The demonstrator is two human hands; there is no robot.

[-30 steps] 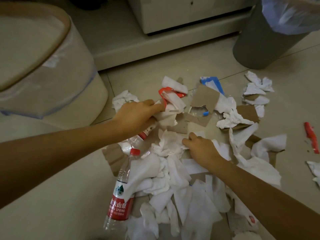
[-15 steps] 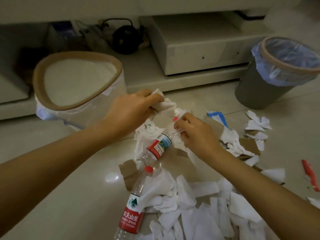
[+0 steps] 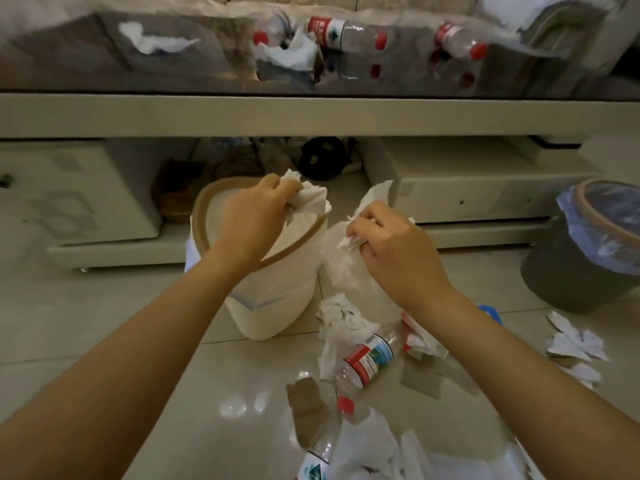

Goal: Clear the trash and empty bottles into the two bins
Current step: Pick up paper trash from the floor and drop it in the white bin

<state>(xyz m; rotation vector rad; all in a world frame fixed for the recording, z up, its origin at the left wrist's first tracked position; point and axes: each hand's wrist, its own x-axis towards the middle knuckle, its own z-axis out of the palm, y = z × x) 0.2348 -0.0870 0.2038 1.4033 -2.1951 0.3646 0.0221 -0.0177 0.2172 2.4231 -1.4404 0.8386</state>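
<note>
Our left hand [image 3: 251, 225] clutches tissue [image 3: 310, 199] over the cream bin [image 3: 277, 306] (white liner, contents unclear). Right hand [image 3: 398, 258] grips more tissue [image 3: 349, 242] beside it; grey bin [image 3: 585, 268] stands well right. Bottle [image 3: 363, 363] lies on floor.

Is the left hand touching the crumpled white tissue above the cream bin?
Touching. The head view shows the left hand with fingers curled around the crumpled white tissue, held over the cream bin with a tan rim.
</note>
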